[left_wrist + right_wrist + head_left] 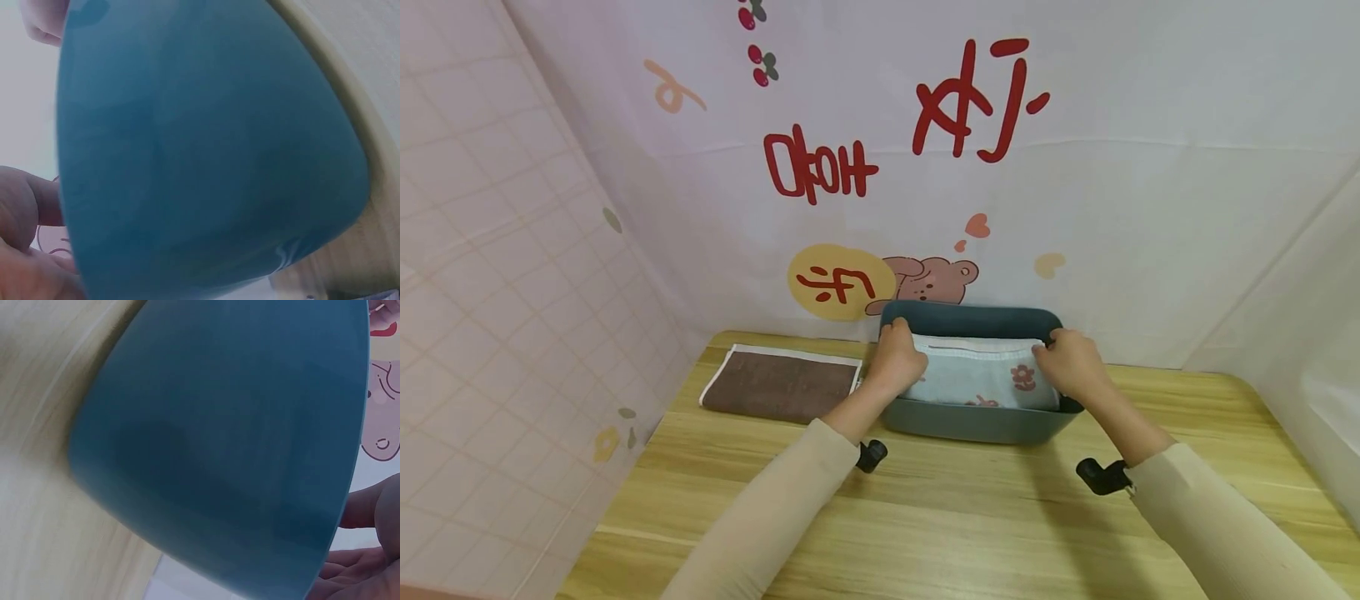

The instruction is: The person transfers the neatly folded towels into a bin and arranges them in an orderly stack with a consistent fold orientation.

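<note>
A dark teal plastic bin point(970, 427) stands on the table near the back wall. Inside it a folded light blue towel point(962, 372) with reddish flower prints stands with its white-edged fold upward. At the towel's upper left corner, my left hand point(900, 360) pinches the cloth, its fingers curled. The right hand point(1072, 365) grips the opposite upper corner beside the bin's right rim. In the left wrist view the bin's outer wall point(212, 144) covers most of that hand's work; the right wrist view is likewise filled by the wall point(219, 444), hiding the towel.
Left of the bin lies a folded brown cloth point(782, 383) with a white border. Right behind the bin rises a white wall sheet point(1120, 217) printed with red characters and a bear. The wood-grain table point(955, 517) extends toward me.
</note>
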The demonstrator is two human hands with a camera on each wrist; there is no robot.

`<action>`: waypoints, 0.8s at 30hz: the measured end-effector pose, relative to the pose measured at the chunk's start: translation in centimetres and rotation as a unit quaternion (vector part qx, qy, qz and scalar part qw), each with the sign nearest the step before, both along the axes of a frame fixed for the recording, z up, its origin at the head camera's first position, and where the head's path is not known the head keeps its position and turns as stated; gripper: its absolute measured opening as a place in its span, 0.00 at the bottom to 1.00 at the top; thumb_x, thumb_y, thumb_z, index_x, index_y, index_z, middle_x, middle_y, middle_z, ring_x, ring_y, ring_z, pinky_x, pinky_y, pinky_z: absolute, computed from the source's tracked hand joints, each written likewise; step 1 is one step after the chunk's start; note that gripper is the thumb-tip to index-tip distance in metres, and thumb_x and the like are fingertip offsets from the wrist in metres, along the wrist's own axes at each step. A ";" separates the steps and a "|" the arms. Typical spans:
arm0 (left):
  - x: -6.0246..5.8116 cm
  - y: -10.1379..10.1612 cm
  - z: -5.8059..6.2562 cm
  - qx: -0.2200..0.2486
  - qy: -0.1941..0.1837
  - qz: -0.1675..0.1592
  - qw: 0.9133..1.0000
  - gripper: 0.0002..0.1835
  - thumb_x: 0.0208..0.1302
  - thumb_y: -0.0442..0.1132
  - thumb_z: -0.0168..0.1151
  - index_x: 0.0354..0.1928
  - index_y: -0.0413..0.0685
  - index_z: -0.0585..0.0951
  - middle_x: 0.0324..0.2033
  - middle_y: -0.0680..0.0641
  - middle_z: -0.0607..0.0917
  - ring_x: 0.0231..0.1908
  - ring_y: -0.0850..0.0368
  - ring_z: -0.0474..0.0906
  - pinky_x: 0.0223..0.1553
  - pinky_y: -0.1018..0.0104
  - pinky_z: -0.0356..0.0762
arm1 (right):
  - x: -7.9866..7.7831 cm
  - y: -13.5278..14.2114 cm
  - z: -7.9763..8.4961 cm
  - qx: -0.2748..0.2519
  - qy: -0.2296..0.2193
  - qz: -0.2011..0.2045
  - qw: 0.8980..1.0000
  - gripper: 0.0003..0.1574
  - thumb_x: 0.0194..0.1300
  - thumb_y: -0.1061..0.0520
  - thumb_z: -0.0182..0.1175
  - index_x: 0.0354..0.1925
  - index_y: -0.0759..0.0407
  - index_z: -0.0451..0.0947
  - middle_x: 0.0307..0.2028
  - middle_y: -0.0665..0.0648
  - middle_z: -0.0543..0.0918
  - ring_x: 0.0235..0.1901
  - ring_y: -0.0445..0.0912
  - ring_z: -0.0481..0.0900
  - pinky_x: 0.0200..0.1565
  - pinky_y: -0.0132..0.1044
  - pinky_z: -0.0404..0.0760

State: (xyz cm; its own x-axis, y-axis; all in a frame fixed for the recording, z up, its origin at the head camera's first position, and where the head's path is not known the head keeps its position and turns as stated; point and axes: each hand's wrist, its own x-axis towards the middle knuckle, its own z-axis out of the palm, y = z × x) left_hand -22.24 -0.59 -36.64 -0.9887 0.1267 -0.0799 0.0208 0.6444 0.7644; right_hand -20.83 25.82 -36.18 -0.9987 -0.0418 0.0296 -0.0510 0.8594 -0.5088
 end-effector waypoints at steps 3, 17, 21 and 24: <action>0.1 -0.3 0.6 0.022 0.000 -0.004 1.000 0.34 0.58 0.27 0.54 0.67 0.34 0.58 0.61 0.33 0.63 0.43 0.45 0.71 0.27 0.65 0.73 | 0.1 0.0 0.0 -0.005 -0.002 -0.006 1.000 0.35 0.70 0.54 0.46 0.61 0.83 0.58 0.33 0.73 0.80 0.28 0.57 0.77 0.36 0.48 0.75; 0.9 -1.6 2.7 0.094 0.047 0.003 0.994 0.26 0.64 0.34 0.52 0.65 0.41 0.65 0.58 0.40 0.71 0.30 0.53 0.71 0.33 0.62 0.70 | 1.5 0.3 0.3 -0.074 0.018 -0.003 0.997 0.39 0.72 0.44 0.46 0.67 0.72 0.55 0.56 0.73 0.73 0.54 0.65 0.72 0.51 0.58 0.72; 1.3 -2.2 2.9 0.106 0.068 0.001 0.992 0.25 0.65 0.35 0.52 0.64 0.42 0.66 0.58 0.42 0.70 0.24 0.54 0.67 0.29 0.63 0.68 | 1.8 0.2 0.2 -0.085 0.024 0.010 0.996 0.41 0.71 0.42 0.47 0.68 0.69 0.55 0.58 0.72 0.72 0.55 0.64 0.71 0.52 0.58 0.72; 1.8 -2.7 3.1 0.109 0.088 -0.001 0.990 0.25 0.65 0.36 0.52 0.65 0.43 0.66 0.62 0.43 0.66 0.39 0.52 0.71 0.40 0.59 0.71 | 2.0 -0.1 0.2 -0.094 0.033 0.018 0.995 0.40 0.71 0.43 0.47 0.68 0.68 0.56 0.59 0.71 0.71 0.55 0.63 0.71 0.51 0.57 0.72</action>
